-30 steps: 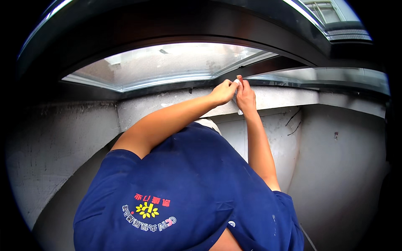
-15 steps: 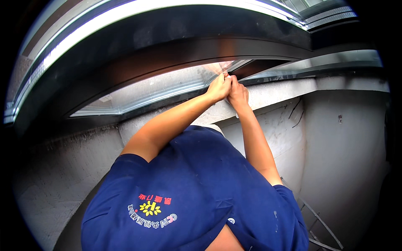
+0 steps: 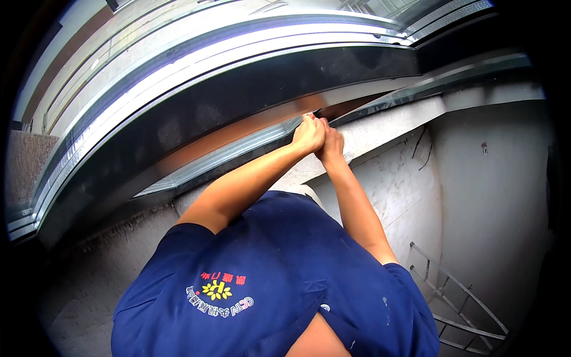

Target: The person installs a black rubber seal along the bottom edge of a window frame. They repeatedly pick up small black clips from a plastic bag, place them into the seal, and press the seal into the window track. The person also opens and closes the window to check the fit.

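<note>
Both hands are raised and pressed together right at the underside of a dark window frame (image 3: 238, 95), the left hand (image 3: 308, 134) curled into a loose fist and touching the right hand (image 3: 331, 144); whether anything is pinched between them can't be told. No containers are seen; a rough grey concrete wall (image 3: 488, 196) and a pale ledge (image 3: 386, 128) are seen just below the frame, with a metal ladder (image 3: 458, 297) off to the lower right. Both bare forearms are stretched upward from a dark blue t-shirt (image 3: 279, 285).
</note>
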A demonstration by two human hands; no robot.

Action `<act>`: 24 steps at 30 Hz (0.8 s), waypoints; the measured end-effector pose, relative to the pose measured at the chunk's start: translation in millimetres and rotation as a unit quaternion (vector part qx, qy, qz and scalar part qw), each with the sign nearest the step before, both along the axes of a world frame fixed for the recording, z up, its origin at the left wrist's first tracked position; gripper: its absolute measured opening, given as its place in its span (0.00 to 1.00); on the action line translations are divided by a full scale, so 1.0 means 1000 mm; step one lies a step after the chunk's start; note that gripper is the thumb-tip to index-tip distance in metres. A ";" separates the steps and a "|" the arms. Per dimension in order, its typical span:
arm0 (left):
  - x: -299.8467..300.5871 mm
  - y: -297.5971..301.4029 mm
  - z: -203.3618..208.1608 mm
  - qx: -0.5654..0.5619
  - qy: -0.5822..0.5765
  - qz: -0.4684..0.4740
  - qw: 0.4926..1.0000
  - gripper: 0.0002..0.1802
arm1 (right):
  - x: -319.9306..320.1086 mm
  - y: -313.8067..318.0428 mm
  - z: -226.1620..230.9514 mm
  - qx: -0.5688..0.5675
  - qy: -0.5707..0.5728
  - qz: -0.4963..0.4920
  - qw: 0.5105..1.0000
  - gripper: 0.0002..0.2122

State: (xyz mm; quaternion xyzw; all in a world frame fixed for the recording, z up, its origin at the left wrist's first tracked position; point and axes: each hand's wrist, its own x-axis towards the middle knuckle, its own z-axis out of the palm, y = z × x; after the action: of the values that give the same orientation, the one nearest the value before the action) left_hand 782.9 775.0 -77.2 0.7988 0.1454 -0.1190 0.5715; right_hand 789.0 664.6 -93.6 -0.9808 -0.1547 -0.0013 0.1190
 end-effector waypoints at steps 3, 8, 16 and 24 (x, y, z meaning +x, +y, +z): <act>0.004 0.000 0.003 0.000 -0.023 -0.008 1.000 0.35 | -0.001 0.004 0.000 0.015 -0.005 -0.016 1.000 0.13; 0.009 0.001 -0.010 -0.035 0.005 -0.025 0.999 0.34 | -0.002 0.004 0.004 0.006 0.003 -0.027 1.000 0.13; -0.001 0.000 -0.038 -0.043 -0.040 0.000 0.998 0.36 | -0.007 0.000 0.000 0.015 0.015 -0.012 1.000 0.10; 0.014 0.003 -0.033 -0.026 -0.046 -0.039 0.998 0.36 | -0.003 0.008 0.005 0.011 0.014 -0.045 0.999 0.10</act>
State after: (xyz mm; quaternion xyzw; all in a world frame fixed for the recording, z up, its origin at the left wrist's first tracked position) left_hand 796.7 778.3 -109.9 0.7932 0.0843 -0.1083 0.5933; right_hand 786.2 672.1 -88.4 -0.9853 -0.1085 0.0055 0.1317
